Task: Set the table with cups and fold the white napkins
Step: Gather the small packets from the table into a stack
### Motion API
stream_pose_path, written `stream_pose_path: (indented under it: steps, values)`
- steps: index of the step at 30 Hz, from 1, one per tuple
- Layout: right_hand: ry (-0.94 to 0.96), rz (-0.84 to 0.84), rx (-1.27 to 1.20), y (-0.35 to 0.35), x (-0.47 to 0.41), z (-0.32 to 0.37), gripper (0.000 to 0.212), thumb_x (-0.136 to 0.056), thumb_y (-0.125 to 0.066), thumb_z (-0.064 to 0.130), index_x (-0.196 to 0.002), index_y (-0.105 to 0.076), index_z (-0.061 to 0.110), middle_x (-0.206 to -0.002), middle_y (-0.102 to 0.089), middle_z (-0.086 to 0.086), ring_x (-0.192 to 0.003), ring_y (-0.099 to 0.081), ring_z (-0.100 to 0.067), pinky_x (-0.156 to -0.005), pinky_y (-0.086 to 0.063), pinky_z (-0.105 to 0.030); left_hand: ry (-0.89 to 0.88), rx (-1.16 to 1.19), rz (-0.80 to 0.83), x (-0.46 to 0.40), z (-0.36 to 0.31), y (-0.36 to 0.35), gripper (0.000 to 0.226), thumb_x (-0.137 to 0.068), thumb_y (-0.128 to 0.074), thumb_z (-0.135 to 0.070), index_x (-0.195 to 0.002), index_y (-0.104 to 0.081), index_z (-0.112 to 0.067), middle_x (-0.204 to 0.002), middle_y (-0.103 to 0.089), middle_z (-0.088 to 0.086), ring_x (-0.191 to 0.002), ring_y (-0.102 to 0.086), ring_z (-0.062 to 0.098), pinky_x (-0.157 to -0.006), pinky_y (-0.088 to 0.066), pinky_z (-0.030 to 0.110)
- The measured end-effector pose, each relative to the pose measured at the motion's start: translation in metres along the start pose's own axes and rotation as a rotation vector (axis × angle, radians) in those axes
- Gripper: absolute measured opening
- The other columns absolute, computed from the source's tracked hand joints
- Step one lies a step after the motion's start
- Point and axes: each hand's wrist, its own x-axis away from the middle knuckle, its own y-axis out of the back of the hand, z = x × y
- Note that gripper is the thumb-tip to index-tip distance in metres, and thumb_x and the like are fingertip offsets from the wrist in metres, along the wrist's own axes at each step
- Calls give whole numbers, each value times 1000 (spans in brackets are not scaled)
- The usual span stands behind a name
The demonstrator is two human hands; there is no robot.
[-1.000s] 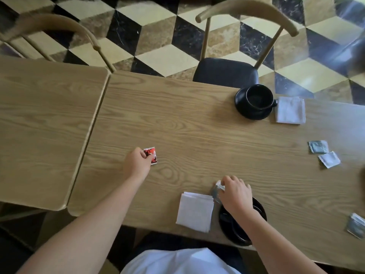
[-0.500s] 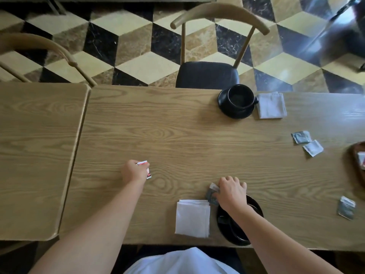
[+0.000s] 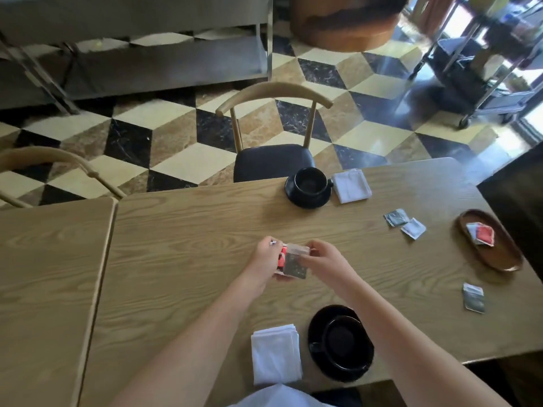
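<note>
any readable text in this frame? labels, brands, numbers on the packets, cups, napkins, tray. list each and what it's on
None can be read.
Red packet in the left hand: print blurred.
Grey packet in the right hand: blurred.
Loose packets and on the table: too small.
Packets in the wooden tray: too small.
Black cups and white napkins: no marks visible.

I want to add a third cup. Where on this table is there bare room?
Bare wood runs from the table seam to the hands, and between the far cup and the hands. The right end is crowded with sachets and a wooden tray.
</note>
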Motion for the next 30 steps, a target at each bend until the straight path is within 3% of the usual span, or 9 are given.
stream_pose_path:
  steps: [3,6,9,11,15,20,22,26,30]
  values:
    - [3,-37,-164,29,21,14,9,-85,-71,8,-94,-70,6,-84,-76,-8,-62,-69,-8,-54,-49,-16,50,103,192,13,-16,-38,32,-107,-40,-37,-107,-57,-9,-95,-74,16,-65,-74,30,-61,-60,47]
    - [8,-157,-91,59,43,7,12,-87,-73,10,-99,-72,7,-87,-77,-11,-58,-69,-2,-49,-47,-10,58,92,354,20,-18,-71,48,-99,-51,-54,-112,-63,-10,-91,-79,8,-75,-77,30,-61,-63,44]
    - [28,-224,51,87,59,-12,3,-86,-76,19,-88,-76,21,-69,-70,9,-52,-61,3,-47,-41,-10,47,-38,475,21,-13,-102,34,-99,-60,-42,-109,-57,-9,-91,-79,8,-80,-77,32,-64,-63,42]
    - [18,-241,77,106,64,-27,14,-84,-76,17,-76,-70,26,-59,-63,14,-48,-55,3,-44,-38,-11,92,-53,549,20,-8,-123,28,-97,-63,-34,-107,-54,-9,-88,-78,9,-80,-77,32,-63,-62,40]
    - [-8,-256,80,147,63,-59,19,-77,-81,14,-85,-64,18,-73,-65,6,-51,-56,6,-45,-41,-12,194,-21,627,10,-2,-165,28,-92,-69,-24,-106,-50,-8,-90,-77,14,-80,-76,35,-62,-61,39]
    - [-23,-251,54,203,40,-108,17,-76,-80,14,-84,-66,16,-74,-68,5,-60,-58,0,-51,-42,-11,278,-33,539,-10,1,-233,17,-92,-65,-16,-101,-53,-8,-76,-72,11,-67,-71,27,-58,-59,35]
    - [-30,-240,41,223,29,-127,14,-77,-78,11,-83,-66,16,-73,-68,6,-62,-60,-3,-52,-41,-10,296,-71,493,-18,3,-261,11,-92,-65,-14,-84,-57,-13,-66,-67,9,-56,-64,22,-53,-54,30]
    - [-120,-209,88,266,16,-180,9,-82,-75,17,-87,-68,18,-82,-70,8,-77,-65,-10,-58,-41,-7,207,-271,290,-45,16,-314,39,-88,-60,1,-61,-41,-20,-56,-36,6,-43,-29,13,-44,-19,18]
    - [-370,-311,190,304,21,-249,15,-85,-64,23,-96,-73,16,-101,-74,1,-102,-66,-21,-77,-47,-27,133,-542,59,-79,23,-349,32,-85,-64,2,-69,-47,-19,-60,-35,6,-47,-27,16,-46,-19,25]
